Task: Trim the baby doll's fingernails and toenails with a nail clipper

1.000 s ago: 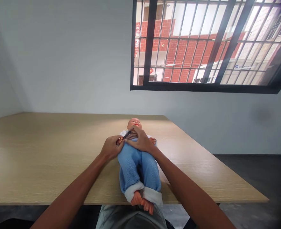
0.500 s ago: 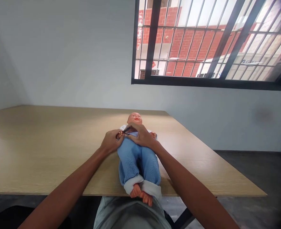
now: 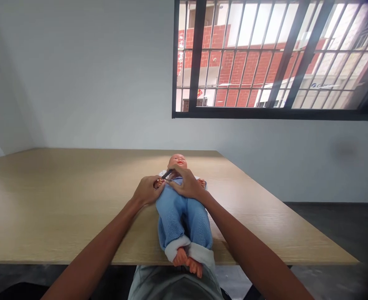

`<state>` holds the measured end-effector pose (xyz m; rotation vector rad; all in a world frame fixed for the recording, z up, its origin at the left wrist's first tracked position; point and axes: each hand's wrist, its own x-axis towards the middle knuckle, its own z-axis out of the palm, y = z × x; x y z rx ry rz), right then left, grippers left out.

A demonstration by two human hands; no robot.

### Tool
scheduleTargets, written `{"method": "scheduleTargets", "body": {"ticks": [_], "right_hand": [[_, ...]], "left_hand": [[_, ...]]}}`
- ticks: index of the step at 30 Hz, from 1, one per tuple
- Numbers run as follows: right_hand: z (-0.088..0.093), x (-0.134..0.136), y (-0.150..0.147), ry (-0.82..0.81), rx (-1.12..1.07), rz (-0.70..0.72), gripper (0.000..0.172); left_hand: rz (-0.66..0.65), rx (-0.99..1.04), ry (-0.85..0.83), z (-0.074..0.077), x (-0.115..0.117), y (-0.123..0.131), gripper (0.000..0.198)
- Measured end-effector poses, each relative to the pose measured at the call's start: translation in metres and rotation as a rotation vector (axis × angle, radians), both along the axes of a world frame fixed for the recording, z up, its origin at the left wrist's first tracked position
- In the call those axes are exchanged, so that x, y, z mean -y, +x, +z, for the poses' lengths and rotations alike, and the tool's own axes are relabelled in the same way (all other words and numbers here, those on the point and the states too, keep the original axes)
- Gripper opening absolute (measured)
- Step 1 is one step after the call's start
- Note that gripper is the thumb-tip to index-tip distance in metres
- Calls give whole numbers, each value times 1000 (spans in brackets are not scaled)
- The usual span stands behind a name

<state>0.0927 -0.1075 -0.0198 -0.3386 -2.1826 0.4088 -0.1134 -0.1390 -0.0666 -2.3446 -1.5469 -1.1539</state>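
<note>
The person's right hand is bent into a loose pinch, fingers above and thumb below, holding a small dark clipper-like tool between them. The left hand is curled nearly closed, thumb and fingers gripping the doll's small hand, and the tip of the tool comes right up to it. I can't tell whether the tool actually touches the little fingers.

The baby doll lies on its back across the front edge of the table, well apart from the front right corner. Its head points to the far edge; its bare feet poke out over the front edge, above the person's grey-green clothing. It wears blue fleecy trousers with white turned-up cuffs.

Compared with half a second ago, the wearer's view has tipped up a little, so more of the barred window shows. Both hands keep the same hold, and the doll hasn't noticeably moved on the table.
</note>
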Motion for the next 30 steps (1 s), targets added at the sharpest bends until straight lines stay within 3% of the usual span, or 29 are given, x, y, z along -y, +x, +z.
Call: {"method": "scheduleTargets", "body": {"ticks": [13, 18, 30], "right_hand": [[2, -1, 0, 36, 61, 97, 26], [2, -3, 1, 50, 109, 122, 33], [9, 6, 1, 97, 222, 115, 30]], "left_hand": [[-12, -38, -31, 4, 0, -3, 32], [-12, -43, -38, 4, 0, -3, 32], [12, -89, -64, 2, -4, -6, 32]]}}
